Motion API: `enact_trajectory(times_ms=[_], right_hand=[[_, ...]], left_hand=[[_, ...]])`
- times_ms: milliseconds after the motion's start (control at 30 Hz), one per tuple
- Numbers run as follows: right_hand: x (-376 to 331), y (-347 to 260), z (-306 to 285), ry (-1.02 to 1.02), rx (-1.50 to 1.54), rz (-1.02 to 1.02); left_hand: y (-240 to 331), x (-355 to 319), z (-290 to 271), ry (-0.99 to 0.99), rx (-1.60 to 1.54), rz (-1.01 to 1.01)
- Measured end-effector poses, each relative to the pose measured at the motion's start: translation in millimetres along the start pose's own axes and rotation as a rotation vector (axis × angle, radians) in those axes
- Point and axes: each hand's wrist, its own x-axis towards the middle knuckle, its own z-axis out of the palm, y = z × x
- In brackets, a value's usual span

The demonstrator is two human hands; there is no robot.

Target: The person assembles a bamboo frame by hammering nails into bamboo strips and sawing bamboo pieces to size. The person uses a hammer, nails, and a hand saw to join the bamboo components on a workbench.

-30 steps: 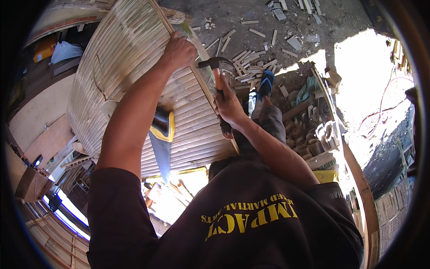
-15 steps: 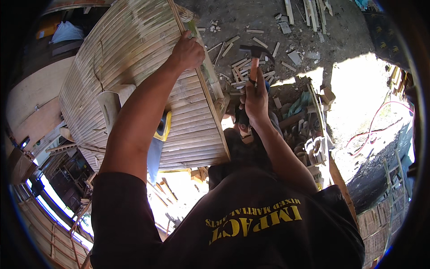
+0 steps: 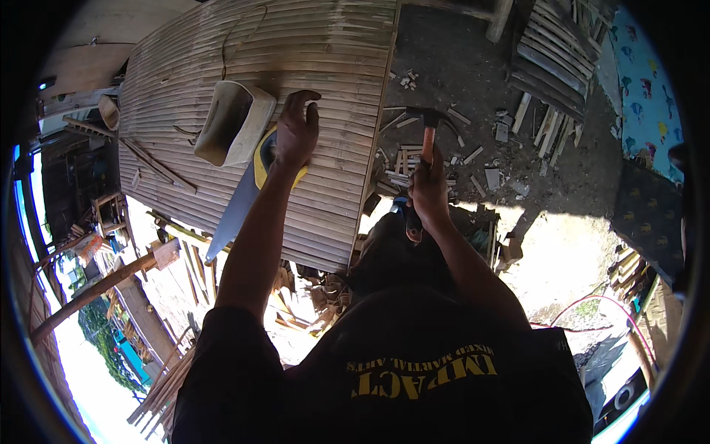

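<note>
My right hand [image 3: 429, 186] is closed round the handle of a claw hammer [image 3: 429, 140], its dark head pointing away from me, to the right of the table edge. My left hand [image 3: 297, 137] is over a bamboo-slat table [image 3: 333, 177], fingers bent and thumb apart, with nothing visible in it. Beside it lies a handsaw [image 3: 235, 209] with a yellow and black handle, partly hidden by my wrist and forearm. Just left of my left hand rests a beige open plastic container [image 3: 255, 126], tilted so its dark inside shows.
Thin wooden strips [image 3: 135, 154] lie on the table's left part. Wood offcuts [image 3: 410, 159] litter the dark ground at right. A slatted wooden piece [image 3: 555, 55] stands farther off, near a blue patterned cloth [image 3: 645, 96]. A wooden pole [image 3: 96, 296] slants at lower left.
My left hand has left the table's right edge and come back toward the saw and container. The hammer stays in my right hand. The whole view has shifted.
</note>
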Motion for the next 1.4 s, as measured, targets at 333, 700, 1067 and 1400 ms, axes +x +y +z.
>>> enact_trajectory(times_ms=[333,700,1067,1400], right_hand=[[18.4,-100.9,33.6,-0.446,-0.053,-0.065],[49.3,-103.8,-6.3,-0.176,0.118,0.081],[85.6,-128.5,-30.6,-0.119,0.261,0.213],[103.3,-106.0,-27.6,-0.064,0.469,0.296]], left_hand=[[-188.5,-0.4,-101.2,-0.372,0.366,-0.3],[-209.5,95.8,-45.8,-0.519,0.669,-0.063],[-152.4,171.3,-24.5,-0.707,0.703,-0.119],[47.2,203.9,34.9,-0.456,-0.082,-0.098]])
